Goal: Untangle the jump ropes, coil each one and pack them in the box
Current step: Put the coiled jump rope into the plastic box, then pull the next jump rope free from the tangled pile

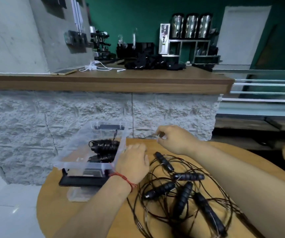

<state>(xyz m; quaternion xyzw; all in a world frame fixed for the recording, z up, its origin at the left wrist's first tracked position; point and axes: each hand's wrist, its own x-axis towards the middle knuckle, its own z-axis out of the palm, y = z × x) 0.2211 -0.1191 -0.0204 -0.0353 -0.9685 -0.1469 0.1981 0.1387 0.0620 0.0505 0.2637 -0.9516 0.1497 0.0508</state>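
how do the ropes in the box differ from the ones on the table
The ropes in the box are wound into tight bundles; the ropes on the table lie loose with cords tangled. The boxed ones lie side by side; the table ones point every way. Both have black handles.

Two bare forearms, one red wrist cord

The left forearm (104, 203) fills the lower middle of the frame and the right forearm (232, 169) the lower right, both uncovered as far as the frame's edge. Just below the left grip (132, 163), a thin red cord bracelet (122, 178) circles the wrist, with a small knot and short loose ends on its right side. The right grip (174, 140), mid-frame, is bare to the wrist; fingernails are too blurred to make out.
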